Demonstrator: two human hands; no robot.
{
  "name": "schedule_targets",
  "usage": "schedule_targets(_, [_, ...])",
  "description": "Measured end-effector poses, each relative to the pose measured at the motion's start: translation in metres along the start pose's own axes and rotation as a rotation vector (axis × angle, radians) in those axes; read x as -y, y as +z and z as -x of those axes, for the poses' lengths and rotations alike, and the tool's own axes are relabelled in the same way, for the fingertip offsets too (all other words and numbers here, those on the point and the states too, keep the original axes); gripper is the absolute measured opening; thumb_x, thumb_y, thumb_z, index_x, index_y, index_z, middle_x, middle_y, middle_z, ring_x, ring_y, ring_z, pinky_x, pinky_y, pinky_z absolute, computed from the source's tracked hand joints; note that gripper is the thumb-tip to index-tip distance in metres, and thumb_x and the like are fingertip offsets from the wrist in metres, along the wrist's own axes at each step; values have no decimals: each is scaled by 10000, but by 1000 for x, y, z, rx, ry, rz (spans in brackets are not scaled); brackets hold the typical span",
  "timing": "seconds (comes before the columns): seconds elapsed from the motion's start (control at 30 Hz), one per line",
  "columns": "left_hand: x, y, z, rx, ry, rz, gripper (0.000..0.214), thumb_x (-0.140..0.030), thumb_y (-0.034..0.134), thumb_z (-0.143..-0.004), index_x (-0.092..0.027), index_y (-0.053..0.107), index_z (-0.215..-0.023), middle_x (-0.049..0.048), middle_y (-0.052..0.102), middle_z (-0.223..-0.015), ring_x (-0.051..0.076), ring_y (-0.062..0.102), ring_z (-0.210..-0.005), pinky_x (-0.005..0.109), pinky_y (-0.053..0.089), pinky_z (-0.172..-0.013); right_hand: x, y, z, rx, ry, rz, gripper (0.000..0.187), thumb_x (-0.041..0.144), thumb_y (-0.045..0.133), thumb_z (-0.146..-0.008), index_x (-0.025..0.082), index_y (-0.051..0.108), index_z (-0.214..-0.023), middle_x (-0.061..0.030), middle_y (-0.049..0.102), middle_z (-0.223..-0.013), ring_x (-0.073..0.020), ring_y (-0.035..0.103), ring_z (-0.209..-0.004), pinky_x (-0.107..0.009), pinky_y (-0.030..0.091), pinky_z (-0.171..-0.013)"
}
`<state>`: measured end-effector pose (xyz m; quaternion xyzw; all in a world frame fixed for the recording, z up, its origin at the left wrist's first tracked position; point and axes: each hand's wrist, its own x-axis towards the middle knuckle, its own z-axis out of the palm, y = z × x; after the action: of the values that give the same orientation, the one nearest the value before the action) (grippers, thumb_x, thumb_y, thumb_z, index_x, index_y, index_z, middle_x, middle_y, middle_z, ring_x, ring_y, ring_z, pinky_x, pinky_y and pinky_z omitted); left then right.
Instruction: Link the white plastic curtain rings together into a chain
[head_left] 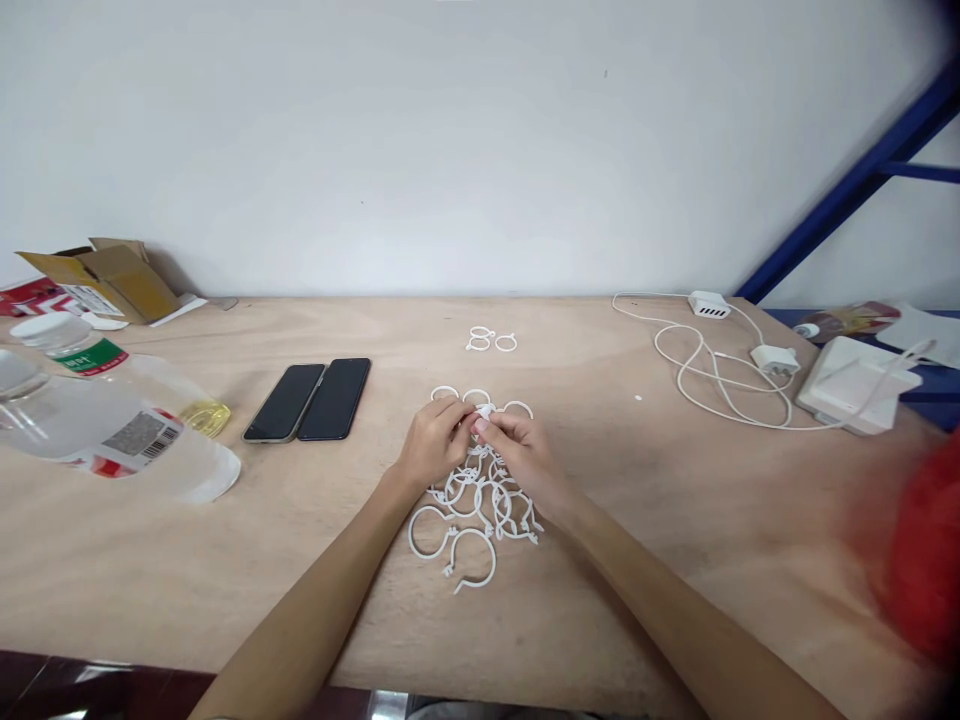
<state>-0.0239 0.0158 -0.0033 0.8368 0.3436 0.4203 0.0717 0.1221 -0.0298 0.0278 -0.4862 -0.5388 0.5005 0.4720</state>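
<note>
My left hand (436, 441) and my right hand (529, 462) meet over the middle of the table, fingertips pinched together on a small white plastic ring (486, 410). Most of that ring is hidden by the fingers. Beneath and in front of the hands lies a loose pile of white plastic split rings (491, 500), several of them open at a small clasp. One open ring (474, 560) lies nearest to me. Just beyond my fingers are more rings (444, 392), partly covered by the hands. Farther back, a few closed rings (506, 343) lie together.
Two black phones (334, 400) lie side by side left of the hands. Clear plastic bottles (202, 465) and an open cardboard box (127, 280) are at the left. A white charger (709, 304), cables and a white box (851, 385) sit right. A blurred red object (926, 555) is at the right edge.
</note>
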Motion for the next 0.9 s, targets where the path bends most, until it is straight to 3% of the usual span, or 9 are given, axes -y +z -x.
schedule_targets(0.33, [-1, 1, -3, 83, 3, 127, 216, -159, 398, -908, -181, 570, -779, 33, 580, -706, 143, 521, -655, 258, 421, -615, -1, -2, 5, 7, -65, 88, 284, 399, 567, -811, 182, 646, -646, -1, 545, -662, -150, 474, -660, -274, 359, -620])
schedule_targets(0.47, [-2, 0, -4, 62, -29, 169, 210, -167, 408, -902, -178, 581, -783, 32, 595, -711, 141, 539, -665, 255, 422, -613, -2, -1, 6, -1, -162, 138, 310, 375, 564, -824, 191, 580, -575, 4, 511, -629, -153, 475, -663, -282, 372, -644])
schedule_targets(0.63, [2, 0, -5, 38, -176, 186, 326, -233, 451, -913, -174, 491, -594, -17, 485, -563, 107, 457, -548, 237, 356, -545, -2, 5, 10, 98, -341, 227, 291, 309, 553, -858, 197, 568, -589, -1, 567, -647, -157, 508, -702, -302, 396, -720])
schedule_targets(0.73, [2, 0, -4, 44, -152, 190, 346, -236, 495, -895, -170, 456, -557, -26, 454, -555, 99, 432, -545, 235, 337, -538, -3, 6, 12, 57, -369, 276, 302, 301, 539, -874, 199, 580, -593, -6, 581, -655, -158, 519, -709, -305, 409, -717])
schedule_targets(0.8, [1, 0, -4, 40, -131, 193, 272, -217, 511, -879, -169, 516, -611, -14, 498, -599, 106, 459, -578, 235, 360, -558, -3, 2, 12, 8, -397, 318, 286, 307, 536, -881, 200, 616, -628, -20, 625, -714, -166, 544, -755, -313, 420, -749])
schedule_targets(0.9, [-2, -1, -3, 33, -118, 207, 108, -203, 525, -862, -174, 629, -858, 18, 596, -729, 122, 515, -644, 243, 422, -609, -3, -11, 0, -106, -433, 400, 290, 337, 520, -889, 204, 671, -680, -41, 679, -792, -181, 576, -816, -326, 424, -796])
